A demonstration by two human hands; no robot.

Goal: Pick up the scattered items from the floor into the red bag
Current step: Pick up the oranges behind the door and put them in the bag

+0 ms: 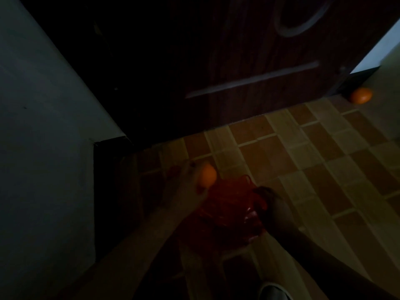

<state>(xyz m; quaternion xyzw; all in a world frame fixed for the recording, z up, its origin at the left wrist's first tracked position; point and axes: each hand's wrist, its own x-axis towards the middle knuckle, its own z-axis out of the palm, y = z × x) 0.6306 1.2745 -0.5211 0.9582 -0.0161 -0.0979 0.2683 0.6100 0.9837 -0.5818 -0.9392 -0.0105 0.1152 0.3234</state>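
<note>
The scene is very dark. My left hand (pixel 186 187) holds an orange fruit (pixel 207 175) in its fingers, just above the left rim of the red bag (pixel 227 204). The bag is a thin red plastic one, hanging crumpled over the tiled floor. My right hand (pixel 268 204) grips its right edge and keeps the mouth apart. A second orange fruit (pixel 361 95) lies on the floor at the far right, by the bottom corner of the door.
A dark wooden door (pixel 249 83) stands straight ahead, with a pale wall (pixel 43 126) on the left. The floor (pixel 324 159) is brown and beige tile. The tip of a shoe (pixel 273 291) shows at the bottom edge.
</note>
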